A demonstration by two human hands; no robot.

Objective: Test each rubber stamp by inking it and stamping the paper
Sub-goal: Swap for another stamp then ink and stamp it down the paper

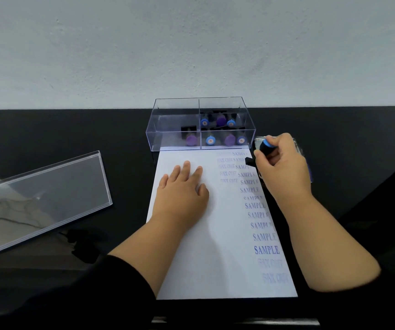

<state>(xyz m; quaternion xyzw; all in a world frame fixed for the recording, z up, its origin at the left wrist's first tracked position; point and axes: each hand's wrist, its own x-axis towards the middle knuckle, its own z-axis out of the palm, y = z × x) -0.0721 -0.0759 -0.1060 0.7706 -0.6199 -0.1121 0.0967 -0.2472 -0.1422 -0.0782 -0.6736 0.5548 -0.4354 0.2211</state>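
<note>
- The right hand point(283, 163) is gripping a blue-capped rubber stamp point(264, 150), fingers curled round its black barrel, cap pointing up and away from the palm.
- The stamp's flat black base is sticking out to the left of the fingers, at the right edge of the paper point(206, 246); contact with the sheet can't be confirmed.
- The left hand point(183, 186) is lying flat, fingers straight, pressing the paper down well left of the stamp.
- Just beyond the right hand's knuckles a metal-edged ink pad point(297, 145) is mostly hiding; only its rim is showing.
- Beyond both hands a clear divided box point(201, 125) is holding more stamps with blue and purple caps.
- Blue "SAMPLE" and "FAX OUT" prints are running down the paper between the two hands.
- Far left of the left hand a clear lid point(41, 198) is resting on the black table point(72, 139).
- Handling judgement: the stamp is looking light and rigid with a smooth plastic barrel; a mid-barrel hold is probably best, keeping the base level. The paper is thin and likely to slide, hence the pinning.
</note>
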